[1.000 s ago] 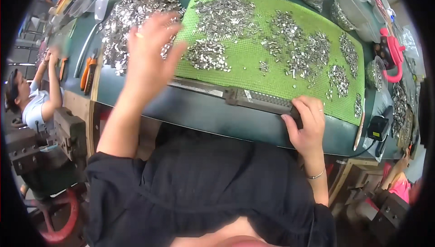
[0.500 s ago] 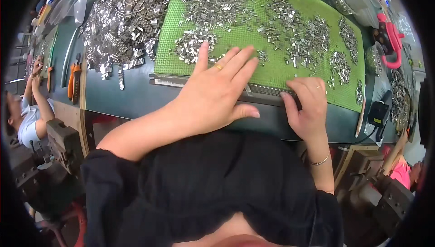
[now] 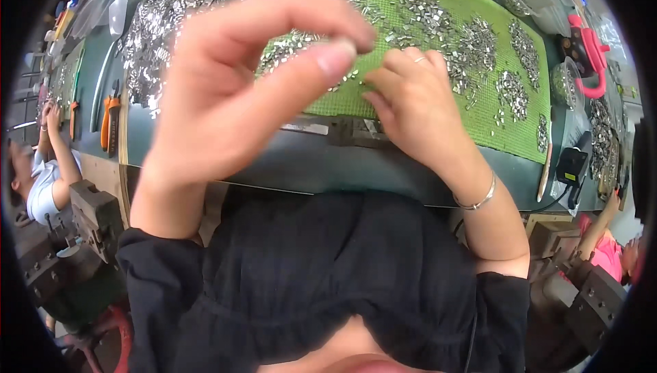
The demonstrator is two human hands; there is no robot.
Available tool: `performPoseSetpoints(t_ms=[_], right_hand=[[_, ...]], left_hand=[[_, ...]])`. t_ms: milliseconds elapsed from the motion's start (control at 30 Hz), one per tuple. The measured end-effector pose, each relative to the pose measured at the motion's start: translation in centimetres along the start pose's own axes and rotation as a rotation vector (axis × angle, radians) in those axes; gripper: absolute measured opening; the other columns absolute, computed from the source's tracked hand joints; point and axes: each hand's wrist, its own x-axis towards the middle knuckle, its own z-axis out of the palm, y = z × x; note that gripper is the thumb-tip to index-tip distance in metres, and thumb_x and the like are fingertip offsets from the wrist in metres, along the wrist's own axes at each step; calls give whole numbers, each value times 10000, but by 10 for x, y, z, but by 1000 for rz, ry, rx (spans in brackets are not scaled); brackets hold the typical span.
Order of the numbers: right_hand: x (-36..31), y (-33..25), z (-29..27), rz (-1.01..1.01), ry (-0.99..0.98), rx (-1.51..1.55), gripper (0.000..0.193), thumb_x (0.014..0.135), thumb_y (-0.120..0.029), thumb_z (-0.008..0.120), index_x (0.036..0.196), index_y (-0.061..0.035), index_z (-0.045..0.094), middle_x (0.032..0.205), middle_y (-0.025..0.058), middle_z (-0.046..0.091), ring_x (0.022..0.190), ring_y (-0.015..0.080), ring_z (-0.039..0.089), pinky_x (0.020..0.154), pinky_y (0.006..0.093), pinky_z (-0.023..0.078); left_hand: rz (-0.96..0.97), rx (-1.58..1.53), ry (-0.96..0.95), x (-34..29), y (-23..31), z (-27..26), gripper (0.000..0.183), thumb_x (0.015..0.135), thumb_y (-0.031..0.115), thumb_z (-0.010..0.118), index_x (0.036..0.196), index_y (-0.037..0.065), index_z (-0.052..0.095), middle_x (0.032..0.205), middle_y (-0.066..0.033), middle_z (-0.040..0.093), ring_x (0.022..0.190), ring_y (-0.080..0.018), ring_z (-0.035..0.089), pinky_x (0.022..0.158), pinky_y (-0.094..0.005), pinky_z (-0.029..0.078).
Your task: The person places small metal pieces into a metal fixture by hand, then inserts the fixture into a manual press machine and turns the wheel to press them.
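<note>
My left hand (image 3: 219, 99) is raised close to the camera, above the left part of the green textured mat (image 3: 479, 130). Its thumb and forefinger curl together in a pinch, slightly blurred; whatever sits between them is too small to make out. My right hand (image 3: 421, 109) rests low over the mat's front edge, fingers bent and drawn toward the thumb beside a pile of small silver metal pieces (image 3: 428, 14). What those fingertips hold is hidden. Just left of that hand, a dark metal bar (image 3: 356, 131) lies along the mat's front edge.
A heap of silver metal links (image 3: 150, 37) lies left of the mat, near orange-handled pliers (image 3: 111, 123). More small piles (image 3: 513, 92) dot the mat's right side. Farther right are a pink-handled container (image 3: 590, 58) and a black box with a cable (image 3: 573, 168). Other people work at both sides.
My left hand has lifted off the mat toward the camera and curled from spread fingers into a pinch. My right hand has shifted left and farther onto the mat.
</note>
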Motion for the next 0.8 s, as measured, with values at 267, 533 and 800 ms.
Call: performPoseSetpoints(t_ms=[267, 533, 800], right_hand=[[-44, 8, -19, 91, 181, 44, 202, 747, -90, 753, 918, -43, 656, 853, 79, 567, 825, 278, 536, 791, 401, 372], [-86, -13, -47, 201, 294, 48, 218, 724, -96, 770, 908, -55, 661, 832, 72, 571, 790, 274, 536, 763, 398, 377], [-113, -16, -71, 250, 386, 3, 229, 682, -26, 768, 892, -10, 680, 805, 91, 617, 720, 277, 540, 724, 380, 390]], left_hand=[[-88, -366, 94, -7, 75, -11, 209, 974, 128, 466, 1073, 23, 617, 1064, -227, 637, 1019, -340, 601, 932, -447, 451], [-48, -530, -93, 20, 91, 11, 191, 967, 143, 504, 1054, 27, 628, 1023, -209, 646, 935, -312, 596, 853, -423, 449], [18, -544, -215, 41, 106, 16, 176, 960, 158, 543, 1035, 30, 639, 983, -191, 655, 850, -283, 592, 773, -400, 447]])
